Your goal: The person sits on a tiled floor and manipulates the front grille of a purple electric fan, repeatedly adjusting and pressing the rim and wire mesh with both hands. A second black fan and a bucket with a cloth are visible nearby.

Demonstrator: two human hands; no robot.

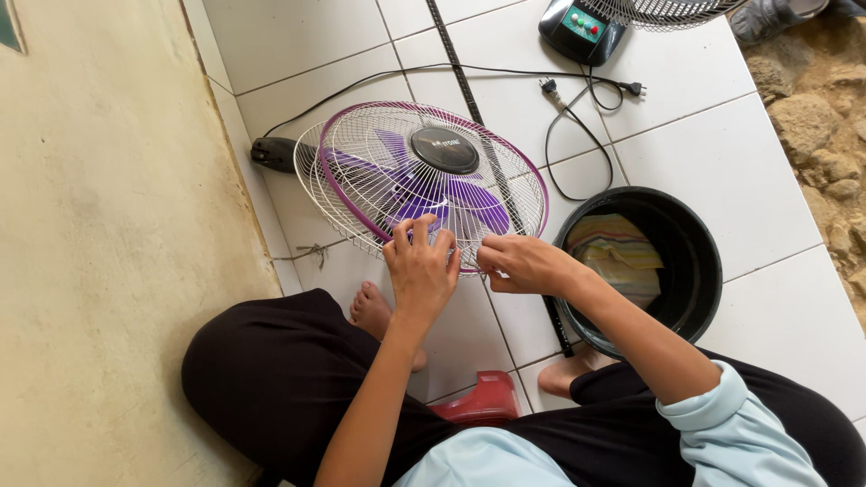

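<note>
Seated person works at electric fan (424,180) lying tilted on white tiled floor (686,135), purple-rimmed wire grille (361,149) facing up, purple blades (410,194) beneath. Both hands at grille's near edge, directly ahead of knees. Left hand (421,266) curled, fingertips hooked into wires at rim. Right hand (516,263) just beside it, thumb and fingers pinched on rim; whether something small sits in pinch, cannot tell. Hands almost touching, equally near. Black bucket (699,261) with striped cloth (618,252) close right; red stool (483,401) below.
</note>
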